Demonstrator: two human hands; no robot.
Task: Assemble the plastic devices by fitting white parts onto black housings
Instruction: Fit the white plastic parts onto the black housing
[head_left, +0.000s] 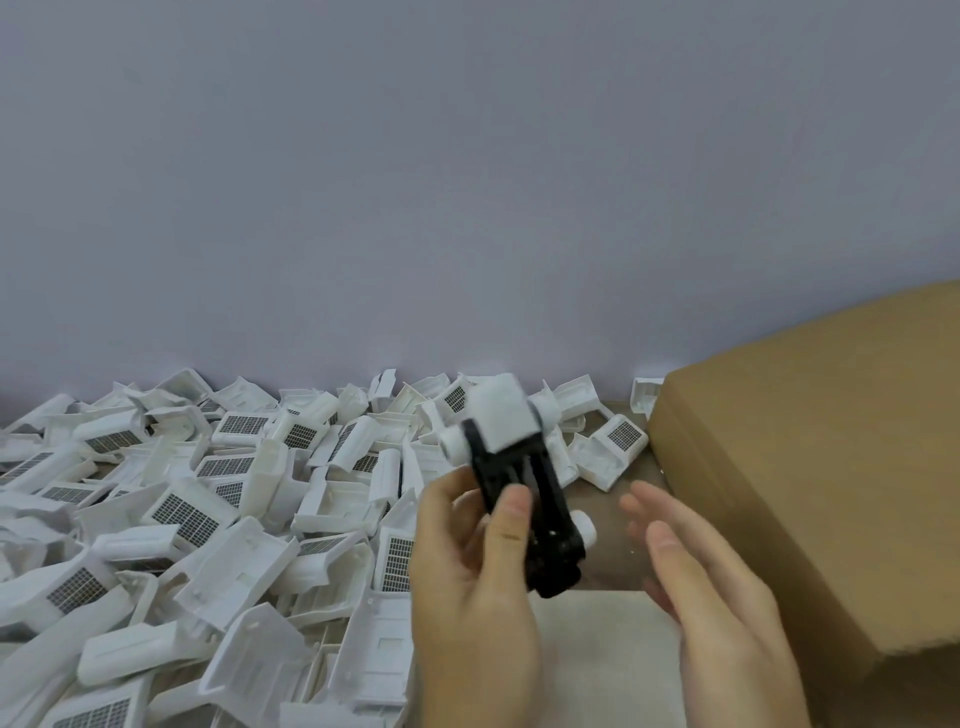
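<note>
My left hand (470, 587) grips a black housing (540, 525) near the lower middle, thumb across its front. A white block-shaped part (501, 415) sits on the housing's upper end, with white round knobs at its sides. My right hand (711, 587) hovers just right of the housing, fingers straight and relaxed, holding nothing. The held piece is blurred.
A big heap of loose white plastic parts (208, 514), many with dark grid panels, covers the surface to the left and behind. A brown cardboard box (810, 467) stands at the right. A plain wall rises behind.
</note>
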